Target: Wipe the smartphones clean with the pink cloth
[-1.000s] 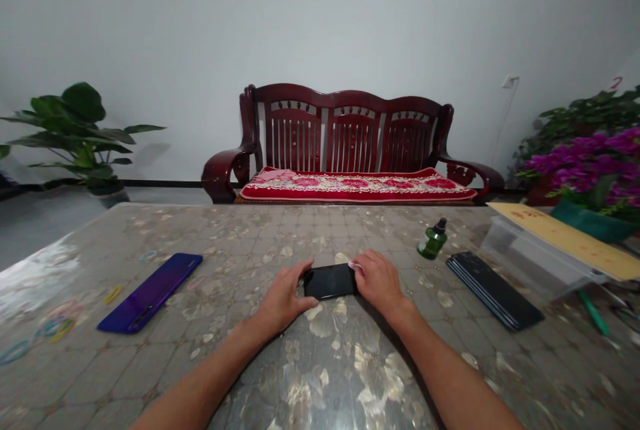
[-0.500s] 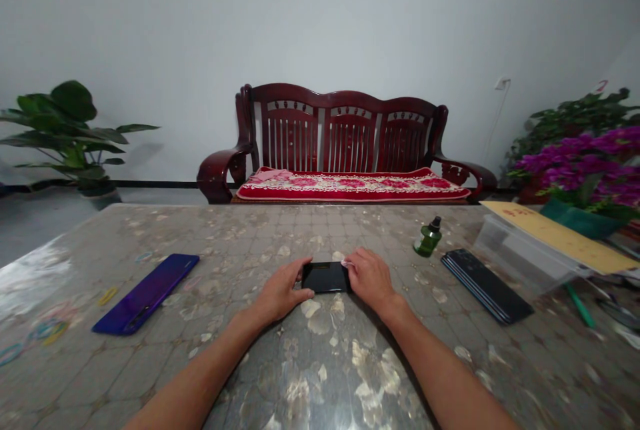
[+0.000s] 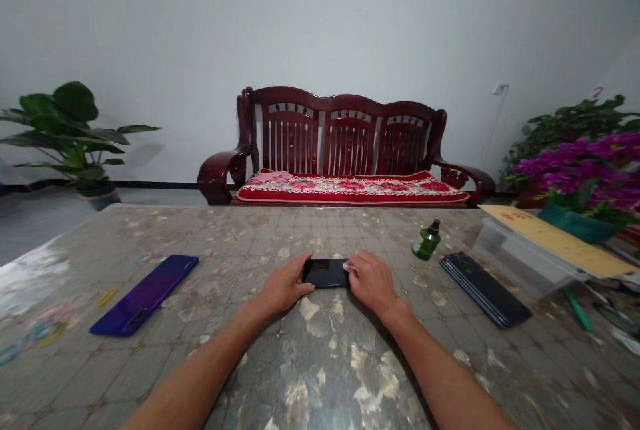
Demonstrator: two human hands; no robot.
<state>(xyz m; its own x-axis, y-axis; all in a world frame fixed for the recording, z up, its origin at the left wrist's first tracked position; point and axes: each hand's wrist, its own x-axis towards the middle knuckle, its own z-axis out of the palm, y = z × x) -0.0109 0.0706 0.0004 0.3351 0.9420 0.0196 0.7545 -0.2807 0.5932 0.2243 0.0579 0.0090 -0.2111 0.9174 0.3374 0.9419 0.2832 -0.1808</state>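
A black phone (image 3: 325, 273) lies flat on the patterned table (image 3: 320, 363) just in front of me. My left hand (image 3: 283, 285) grips its left end, fingers curled over the edge. My right hand (image 3: 369, 279) rests on the phone's right end with its fingers pressed together on a small pink-white piece (image 3: 350, 267), perhaps a wipe, against the screen. Both forearms reach in from the bottom of the view.
A purple phone (image 3: 145, 293) lies at the left beside coloured rubber bands (image 3: 47, 330). At the right stand a small green bottle (image 3: 427, 241), a stack of dark phones (image 3: 484, 287) and a clear box (image 3: 525, 253) under a yellow envelope. A wooden bench (image 3: 345, 150) stands behind.
My right hand with the pink piece has slid leftward along the phone, covering more of its screen. The left hand keeps its grip. The view has shifted slightly.
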